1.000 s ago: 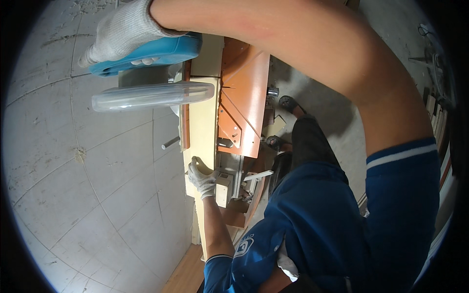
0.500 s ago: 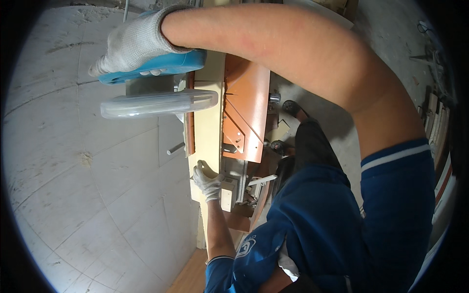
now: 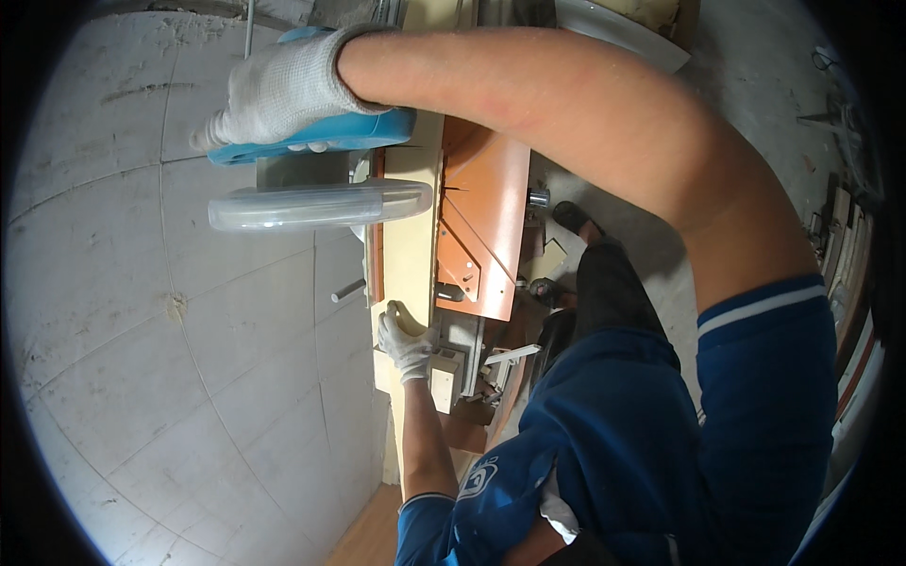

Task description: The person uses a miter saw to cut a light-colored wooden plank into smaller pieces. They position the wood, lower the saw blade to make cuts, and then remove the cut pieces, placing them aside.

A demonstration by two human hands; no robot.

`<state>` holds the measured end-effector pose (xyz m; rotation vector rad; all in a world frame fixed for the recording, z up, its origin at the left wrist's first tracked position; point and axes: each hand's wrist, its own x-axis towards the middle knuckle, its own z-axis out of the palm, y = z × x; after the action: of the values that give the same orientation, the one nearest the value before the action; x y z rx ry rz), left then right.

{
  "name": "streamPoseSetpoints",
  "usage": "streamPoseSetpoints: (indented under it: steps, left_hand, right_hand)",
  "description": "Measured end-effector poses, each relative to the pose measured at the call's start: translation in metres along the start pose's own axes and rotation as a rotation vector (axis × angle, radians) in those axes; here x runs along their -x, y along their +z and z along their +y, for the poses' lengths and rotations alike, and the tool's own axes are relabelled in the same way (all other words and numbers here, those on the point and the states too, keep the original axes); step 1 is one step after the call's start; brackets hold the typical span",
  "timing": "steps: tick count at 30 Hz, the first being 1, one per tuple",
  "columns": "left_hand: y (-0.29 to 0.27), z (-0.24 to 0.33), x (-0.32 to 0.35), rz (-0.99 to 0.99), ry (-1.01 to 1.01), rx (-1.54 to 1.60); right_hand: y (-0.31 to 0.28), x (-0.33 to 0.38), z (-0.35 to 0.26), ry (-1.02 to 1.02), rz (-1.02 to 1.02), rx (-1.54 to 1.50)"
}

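A white knitted glove covers my right hand [image 3: 283,90], its fingers wrapped round the blue handle [image 3: 321,132] of a power saw. Below the handle sits the saw's clear plastic blade guard [image 3: 316,206], reaching over a long cream board [image 3: 406,255]. The blade itself cannot be made out. Nearer to me, my gloved left hand [image 3: 408,347] grips the same board, fingers and thumb curved over it. Under and beside the board lies the saw's orange metal table [image 3: 486,226].
A large pale wall [image 3: 189,311] runs along the left. A short metal rod [image 3: 347,291] sticks out beside the board. Offcuts [image 3: 481,387] lie below the orange table. At the far right, long strips [image 3: 849,226] are stacked. My feet stand on the grey floor.
The whole view has shifted a little, so the saw, board and both hands appear slightly farther right. Both hands keep their holds, with no clear movement of saw against board.
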<state>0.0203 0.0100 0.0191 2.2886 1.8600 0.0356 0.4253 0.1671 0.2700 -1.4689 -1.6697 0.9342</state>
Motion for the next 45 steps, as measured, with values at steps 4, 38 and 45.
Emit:
streamPoseSetpoints:
  steps: [4,38,45]
  left_hand:
    - [0.001,0.008,-0.01,0.122,0.154,0.015]
    - [-0.01,-0.063,0.056,-0.042,0.02,-0.028]
    - [-0.008,-0.053,0.057,-0.029,-0.03,0.03]
  right_hand:
    - [-0.006,0.006,0.002,0.04,-0.013,-0.103]
    - [0.045,0.09,0.108,-0.075,0.065,-0.194]
    - [0.01,0.023,-0.009,-0.04,-0.036,-0.051]
